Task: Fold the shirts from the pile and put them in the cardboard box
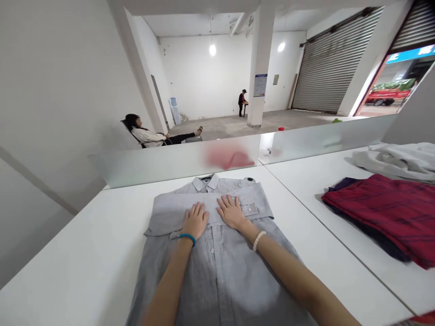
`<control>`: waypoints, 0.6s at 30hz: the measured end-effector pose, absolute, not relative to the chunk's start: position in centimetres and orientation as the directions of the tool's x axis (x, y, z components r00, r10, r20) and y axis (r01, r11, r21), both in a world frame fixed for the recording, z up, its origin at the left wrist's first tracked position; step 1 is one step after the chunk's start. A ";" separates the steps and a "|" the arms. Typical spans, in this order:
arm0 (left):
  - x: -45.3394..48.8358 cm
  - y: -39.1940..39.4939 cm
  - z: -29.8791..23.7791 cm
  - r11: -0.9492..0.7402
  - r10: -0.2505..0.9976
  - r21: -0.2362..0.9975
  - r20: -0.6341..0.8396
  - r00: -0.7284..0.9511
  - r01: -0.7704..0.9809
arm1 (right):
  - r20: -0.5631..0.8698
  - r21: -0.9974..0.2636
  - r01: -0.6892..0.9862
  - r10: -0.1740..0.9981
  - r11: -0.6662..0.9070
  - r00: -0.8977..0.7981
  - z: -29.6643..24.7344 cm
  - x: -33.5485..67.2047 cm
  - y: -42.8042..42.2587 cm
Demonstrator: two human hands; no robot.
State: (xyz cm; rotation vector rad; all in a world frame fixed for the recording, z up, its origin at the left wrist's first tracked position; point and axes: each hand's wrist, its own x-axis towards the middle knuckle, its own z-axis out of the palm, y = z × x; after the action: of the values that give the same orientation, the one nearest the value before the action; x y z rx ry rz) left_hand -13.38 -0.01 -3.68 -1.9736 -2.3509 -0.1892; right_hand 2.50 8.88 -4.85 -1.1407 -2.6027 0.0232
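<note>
A light grey button-up shirt (217, 267) lies face up on the white table (84, 258), collar toward the far divider, with its sleeves folded across the chest. My left hand (195, 220), a blue band on its wrist, lies flat on the folded sleeves with fingers stretched out. My right hand (232, 212), a pearl bracelet on its wrist, rests flat beside it near the chest pocket, fingers spread. Neither hand holds anything.
A frosted glass divider (163, 163) runs along the table's far edge. On the adjoining table to the right lie a dark red plaid garment (384, 208) and a white garment (397, 160). Beyond, a person reclines in a chair (146, 131) and another stands by a pillar (242, 102).
</note>
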 end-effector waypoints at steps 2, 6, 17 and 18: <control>-13.9 -0.2 -4.1 0.201 0.973 0.061 0.107 -0.207 0.978 | 0.213 -0.142 0.714 0.725 0.686 -0.655 -5.2 3.4 8.8; -16.9 -1.5 -4.1 0.311 0.948 0.079 0.043 -0.314 0.947 | 0.230 -0.121 0.714 0.719 0.690 -0.656 -5.1 5.7 9.4; -23.3 -4.9 -3.7 0.612 0.788 0.072 0.021 -0.615 0.788 | 0.228 -0.155 0.835 0.842 0.528 -0.490 -5.4 6.5 9.0; -23.4 -4.9 -3.6 0.618 0.784 0.071 0.027 -0.621 0.783 | 0.217 -0.154 0.835 0.842 0.529 -0.494 -5.3 6.5 9.1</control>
State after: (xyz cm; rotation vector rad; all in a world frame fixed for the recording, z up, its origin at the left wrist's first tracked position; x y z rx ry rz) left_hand -23.39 -4.93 -3.56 -1.3711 -2.8315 -0.1195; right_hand 6.48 9.14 -5.31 -1.4068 -2.5055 0.0414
